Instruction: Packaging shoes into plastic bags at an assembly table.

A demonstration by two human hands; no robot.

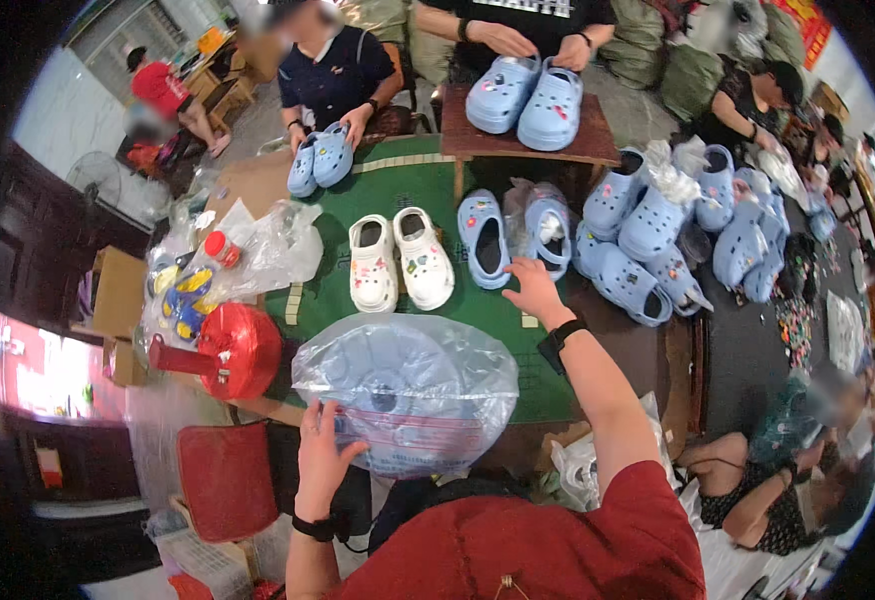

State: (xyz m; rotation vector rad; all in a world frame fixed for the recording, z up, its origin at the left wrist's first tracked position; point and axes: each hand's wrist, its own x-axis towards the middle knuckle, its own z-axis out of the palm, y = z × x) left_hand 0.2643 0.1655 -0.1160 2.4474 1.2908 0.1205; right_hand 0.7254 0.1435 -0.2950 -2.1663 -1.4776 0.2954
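Note:
In front of me at the table's near edge lies a clear plastic bag (408,385) with light blue clogs inside. My left hand (326,450) is at its lower left edge, thumb and fingers apart, seemingly touching the plastic. My right hand (536,288) reaches forward, fingers spread, close to the heels of a light blue clog (482,235) and another blue clog (550,232) with clear plastic beside it. Whether the fingertips touch a clog I cannot tell. A pair of white clogs (401,265) with small charms stands left of these, upright on the green table top (333,285).
A red roll of plastic twine (243,350) sits left of the bag, near a red-capped jar (221,248) and crumpled plastic. Several blue clogs (653,225) are heaped at right. Across the table, one person handles clogs on a small wooden stand (528,150); another holds a pair.

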